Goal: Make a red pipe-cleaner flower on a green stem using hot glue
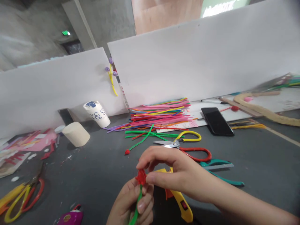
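Note:
My left hand [131,204] is closed round a green pipe-cleaner stem [136,207] that stands upright at the bottom centre. On top of the stem sits a small red twisted flower head [141,177]. My right hand [171,170] comes in from the right and pinches that red head between thumb and fingers. Under my right hand lies a yellow glue gun [181,203] on the dark table. Just beyond my fingers lie scissors with one yellow and one red handle [185,145].
A heap of coloured pipe cleaners [161,115] lies in the middle, green ones [145,135] in front. A black phone [217,121] and teal scissors [219,170] are at right. Two tipped paper cups [76,133] lie at left, more scissors [22,195] at bottom left. White boards [199,59] wall the back.

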The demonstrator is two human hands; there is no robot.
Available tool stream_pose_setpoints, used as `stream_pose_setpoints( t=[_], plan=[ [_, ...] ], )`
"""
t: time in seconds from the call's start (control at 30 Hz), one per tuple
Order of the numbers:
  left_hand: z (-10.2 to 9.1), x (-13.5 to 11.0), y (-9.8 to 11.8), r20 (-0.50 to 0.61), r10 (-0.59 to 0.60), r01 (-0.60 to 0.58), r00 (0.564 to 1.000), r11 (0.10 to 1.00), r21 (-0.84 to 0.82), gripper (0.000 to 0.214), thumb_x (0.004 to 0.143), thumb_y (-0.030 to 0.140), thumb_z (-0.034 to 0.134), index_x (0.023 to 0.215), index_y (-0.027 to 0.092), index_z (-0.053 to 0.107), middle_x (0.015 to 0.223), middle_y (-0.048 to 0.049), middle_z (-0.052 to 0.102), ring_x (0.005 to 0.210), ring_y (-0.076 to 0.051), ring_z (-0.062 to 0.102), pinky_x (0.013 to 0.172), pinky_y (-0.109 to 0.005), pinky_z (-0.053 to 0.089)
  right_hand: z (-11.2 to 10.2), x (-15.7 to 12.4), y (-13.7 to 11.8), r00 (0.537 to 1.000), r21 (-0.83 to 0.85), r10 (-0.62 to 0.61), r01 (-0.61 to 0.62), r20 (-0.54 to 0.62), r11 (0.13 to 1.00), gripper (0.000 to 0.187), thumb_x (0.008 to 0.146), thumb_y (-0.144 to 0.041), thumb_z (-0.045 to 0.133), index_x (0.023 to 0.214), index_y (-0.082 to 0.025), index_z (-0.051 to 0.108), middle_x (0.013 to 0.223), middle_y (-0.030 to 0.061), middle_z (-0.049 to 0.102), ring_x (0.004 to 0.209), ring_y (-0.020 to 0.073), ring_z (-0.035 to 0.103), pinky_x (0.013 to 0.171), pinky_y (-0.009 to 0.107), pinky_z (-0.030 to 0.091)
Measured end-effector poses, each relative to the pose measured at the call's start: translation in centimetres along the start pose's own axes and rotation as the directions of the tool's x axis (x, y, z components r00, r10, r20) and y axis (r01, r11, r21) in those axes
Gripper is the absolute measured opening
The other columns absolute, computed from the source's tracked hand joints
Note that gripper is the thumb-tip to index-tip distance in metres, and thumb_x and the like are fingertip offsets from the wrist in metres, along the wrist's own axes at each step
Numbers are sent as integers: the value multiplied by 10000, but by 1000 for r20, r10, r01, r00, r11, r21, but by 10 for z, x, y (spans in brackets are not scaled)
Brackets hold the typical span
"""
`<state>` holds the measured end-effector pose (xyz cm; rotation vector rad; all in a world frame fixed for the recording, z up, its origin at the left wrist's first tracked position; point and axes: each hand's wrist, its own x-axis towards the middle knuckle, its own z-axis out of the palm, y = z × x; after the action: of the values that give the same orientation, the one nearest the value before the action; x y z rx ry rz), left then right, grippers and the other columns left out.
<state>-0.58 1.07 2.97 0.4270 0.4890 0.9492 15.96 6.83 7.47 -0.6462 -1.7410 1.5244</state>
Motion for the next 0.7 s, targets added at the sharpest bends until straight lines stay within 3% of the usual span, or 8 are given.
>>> stream_pose_setpoints(
  t=[0.13,0.33,0.4,0.53,0.63,0.7],
  plan=[
    [1,1,-2,-65,12,-10,998,1000,26,199,753,335,770,704,166,677,506,71,455,367,-18,156,363,-146,180,1,3,-1,993,126,116,-116,8,985,55,748,-141,653,793,-168,636,735,-25,646,729,112,597,695,225,470],
    [2,-4,2,-294,176,-81,939,947,310,265,636,353,853,683,143,699,507,-1,627,331,18,321,367,-103,208,-4,9,6,962,208,270,-256,-45,944,114,693,-220,707,723,-157,617,631,-53,583,598,83,510,546,193,372],
    [4,-5,4,-343,170,-41,924,935,353,267,622,349,861,674,143,699,527,-22,663,311,29,328,348,-85,186,-5,10,10,950,221,311,-301,-11,928,117,691,-215,707,726,-158,611,648,-50,597,608,81,516,564,194,375],
    [6,-5,5,-354,64,58,933,945,323,269,617,352,862,679,133,719,563,-47,701,267,41,359,307,-63,183,-4,12,13,932,223,362,-360,33,906,120,693,-233,690,714,-161,596,656,-44,593,612,85,515,578,201,385],
    [7,-3,4,-355,32,71,934,959,273,260,624,339,857,686,127,720,532,-22,681,249,35,350,279,-68,215,-6,12,8,948,126,316,-310,-31,943,182,710,-319,697,739,-169,598,673,-34,601,621,99,528,579,209,399],
    [9,-2,5,-365,56,42,929,966,254,256,621,329,857,679,133,703,525,-3,672,249,27,350,271,-75,240,-10,8,4,960,-134,240,-259,-146,956,205,764,-373,660,733,-179,602,652,-33,593,604,107,519,550,212,381]
  ],
)
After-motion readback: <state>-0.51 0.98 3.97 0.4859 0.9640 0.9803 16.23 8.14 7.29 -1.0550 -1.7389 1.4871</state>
